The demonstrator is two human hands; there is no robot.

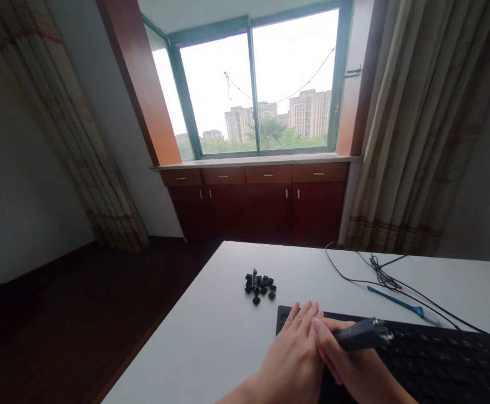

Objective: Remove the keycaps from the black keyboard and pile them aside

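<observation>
Two hands on near-left corner of black keyboard (417, 359): left hand (293, 353) flat, grip open; right hand (349, 365) grip closed around dark puller tool (362, 335). Keycap pile (260, 286) on desk (211, 336), far-left of keyboard. Step judged: pulling keycaps. Next move needs tool seated squarely over cap.

Bare table (211, 336) left of the keyboard (438, 359); keycaps (260, 286) and cable (379, 275) crowd beyond.
</observation>
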